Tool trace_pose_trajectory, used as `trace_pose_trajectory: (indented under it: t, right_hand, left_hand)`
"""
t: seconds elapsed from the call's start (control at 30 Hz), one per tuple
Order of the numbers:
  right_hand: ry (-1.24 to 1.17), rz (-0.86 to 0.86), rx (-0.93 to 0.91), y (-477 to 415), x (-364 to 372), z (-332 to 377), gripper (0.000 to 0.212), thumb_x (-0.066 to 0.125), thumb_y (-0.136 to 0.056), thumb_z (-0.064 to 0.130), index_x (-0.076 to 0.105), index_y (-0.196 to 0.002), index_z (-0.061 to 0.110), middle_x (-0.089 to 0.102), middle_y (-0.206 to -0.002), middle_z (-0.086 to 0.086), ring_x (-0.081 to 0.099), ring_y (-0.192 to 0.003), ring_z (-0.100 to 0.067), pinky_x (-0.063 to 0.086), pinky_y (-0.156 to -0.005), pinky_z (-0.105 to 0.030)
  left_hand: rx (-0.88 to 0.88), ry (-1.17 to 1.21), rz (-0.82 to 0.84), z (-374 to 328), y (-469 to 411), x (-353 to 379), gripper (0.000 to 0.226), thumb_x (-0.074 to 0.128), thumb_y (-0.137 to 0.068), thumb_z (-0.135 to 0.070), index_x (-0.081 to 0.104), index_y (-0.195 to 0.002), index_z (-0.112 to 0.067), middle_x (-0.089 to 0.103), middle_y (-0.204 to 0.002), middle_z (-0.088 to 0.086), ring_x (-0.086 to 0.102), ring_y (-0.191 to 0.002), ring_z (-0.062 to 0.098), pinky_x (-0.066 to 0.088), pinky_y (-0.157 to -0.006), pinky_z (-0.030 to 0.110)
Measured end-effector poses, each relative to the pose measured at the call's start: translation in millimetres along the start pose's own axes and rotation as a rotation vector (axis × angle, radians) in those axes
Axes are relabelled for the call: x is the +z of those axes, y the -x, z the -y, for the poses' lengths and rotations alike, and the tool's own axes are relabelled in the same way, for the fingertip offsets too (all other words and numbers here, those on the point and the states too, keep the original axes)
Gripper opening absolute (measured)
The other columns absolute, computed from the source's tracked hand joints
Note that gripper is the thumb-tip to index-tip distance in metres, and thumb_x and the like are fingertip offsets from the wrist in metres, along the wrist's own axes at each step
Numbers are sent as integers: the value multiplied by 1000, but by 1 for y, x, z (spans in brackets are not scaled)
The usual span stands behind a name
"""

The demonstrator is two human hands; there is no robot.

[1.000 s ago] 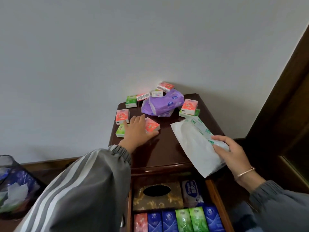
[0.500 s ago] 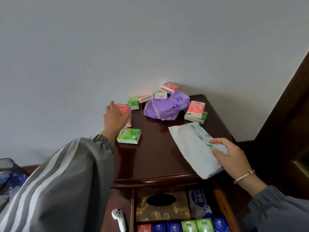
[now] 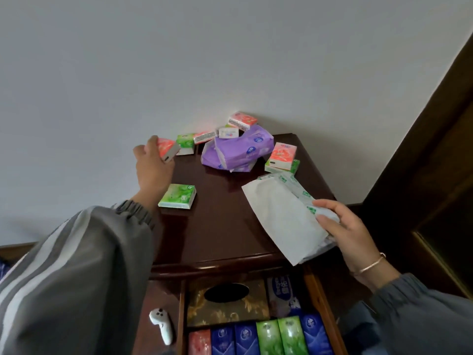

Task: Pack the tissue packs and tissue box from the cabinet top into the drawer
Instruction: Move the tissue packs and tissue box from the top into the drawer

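Left hand [image 3: 151, 167]: fingers curled round a red pack [image 3: 167, 148], lifted clear of the cabinet top [image 3: 217, 226] — 1 s ago this hand lay flat on packs there.
Right hand [image 3: 343, 229]: grips the white soft pack [image 3: 279, 216] by its end, at the top's front corner.
Remaining: 1 green pack [image 3: 178, 196], purple packs [image 3: 240, 152].
Drawer [image 3: 317, 303]: open below, tissue box [image 3: 230, 311] inside — the red pack likely goes in next.

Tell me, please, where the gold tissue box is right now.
In the head view, the gold tissue box lies in the open drawer, at its back left, with a white and blue tissue pack to its right.
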State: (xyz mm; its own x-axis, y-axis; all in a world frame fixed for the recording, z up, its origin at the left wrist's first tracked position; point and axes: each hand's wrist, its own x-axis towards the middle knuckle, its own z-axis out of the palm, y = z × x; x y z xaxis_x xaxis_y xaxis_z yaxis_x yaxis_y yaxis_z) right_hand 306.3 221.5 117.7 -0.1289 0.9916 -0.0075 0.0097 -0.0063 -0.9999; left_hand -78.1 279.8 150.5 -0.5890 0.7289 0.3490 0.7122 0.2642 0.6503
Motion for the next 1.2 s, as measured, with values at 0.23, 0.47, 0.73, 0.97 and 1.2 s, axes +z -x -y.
trace_pose_trajectory:
  t: [0.23, 0.47, 0.73, 0.97, 1.2]
  right_hand:
    - [-82, 243, 242, 103, -59, -5, 46, 66, -71, 14, 58, -116, 24, 72, -103, -10, 70, -86, -23, 58, -66, -28]
    - [50, 192, 730, 153, -61, -62, 34, 55, -82, -15, 59, -115, -9, 70, -94, -18, 65, -86, -29, 56, -72, -34]
    - [49, -190, 775, 123, -13, -104, 32, 46, -88, -14, 57, -117, -7, 61, -114, -27, 57, -78, -28, 48, -56, -34]
    - [18, -336, 673, 87, 16, -156, 26, 52, -85, -10, 60, -110, -9, 60, -93, -21, 57, -83, -29, 49, -45, -24]
    - [287, -405, 539, 59, 31, -186, 23, 59, -84, 4, 64, -104, -7, 66, -93, -23, 59, -78, -29, 46, -65, -33]
  left_hand:
    - [205, 328, 10, -23, 119, -70, 58, 69, -84, -29, 42, -135, -23, 46, -129, 2, 46, -109, 4, 40, -98, 26]
    - [24, 490, 209, 16, 283, -72, 50, 71, -83, -31, 46, -124, -45, 57, -118, -16, 54, -113, 12, 48, -94, 45]
    - [-246, 309, 325, 61, 352, -68, 63, 73, -81, -15, 43, -136, -23, 47, -126, 6, 43, -120, 19, 38, -100, 33]
    - [-319, 252, 329, 83, 353, -61, 67, 71, -81, -8, 41, -139, -21, 42, -131, 9, 41, -111, 12, 34, -99, 29]
    - [-305, 270, 323, 89, 342, -47, 65, 69, -82, -9, 40, -139, -22, 43, -131, 6, 40, -110, 7, 32, -98, 25]
